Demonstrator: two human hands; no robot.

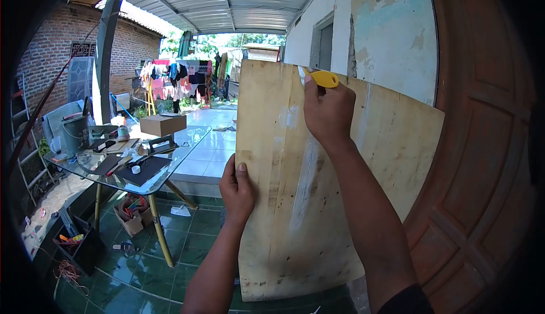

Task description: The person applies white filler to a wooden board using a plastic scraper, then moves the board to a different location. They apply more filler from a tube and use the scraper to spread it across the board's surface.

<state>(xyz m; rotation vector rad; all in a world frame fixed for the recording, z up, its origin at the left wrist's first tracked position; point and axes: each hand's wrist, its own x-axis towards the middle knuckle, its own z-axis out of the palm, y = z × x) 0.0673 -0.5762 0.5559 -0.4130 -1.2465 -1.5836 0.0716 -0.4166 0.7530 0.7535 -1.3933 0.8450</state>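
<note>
A large plywood board (267,183) stands upright in front of me, with whitish filler streaks down its face and scattered dark stains. At its left edge, my left hand (237,192) grips the board, thumb on the front and fingers around the edge. My right hand (332,109) is closed around a yellow-handled putty knife (325,79) near the board's top edge. The knife's pale blade points up and left against the board, partly hidden by my thumb.
On the left, a glass-topped table (196,143) holds tools, sandpaper-like dark sheets and a cardboard box (163,124). Below are a black crate (85,251) and an open carton (131,223) of tools. A brown wooden door (471,200) stands close at right. Laundry (176,81) hangs behind.
</note>
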